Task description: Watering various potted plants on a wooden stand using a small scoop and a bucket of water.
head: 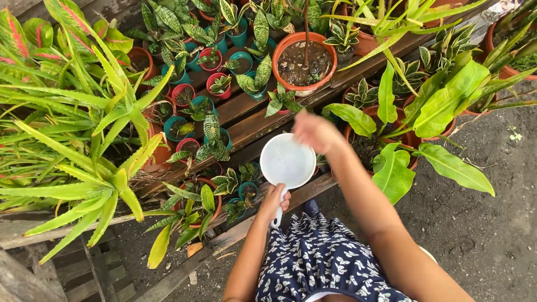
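Observation:
My left hand grips the handle of a white round water dipper, held level over the wooden plant shelf. My right hand hovers at the dipper's far rim, fingers bunched and blurred, with nothing seen in it. Just beyond my right hand stands a large orange pot of dark soil with a thin stem. Small red and teal pots of striped snake plants sit in rows to the left of the dipper.
A big spiky green and yellow plant fills the left. Broad-leaved plants in terracotta pots stand at right. Wooden plank shelves run diagonally. Dark bare ground lies at the right. My blue flowered dress shows below.

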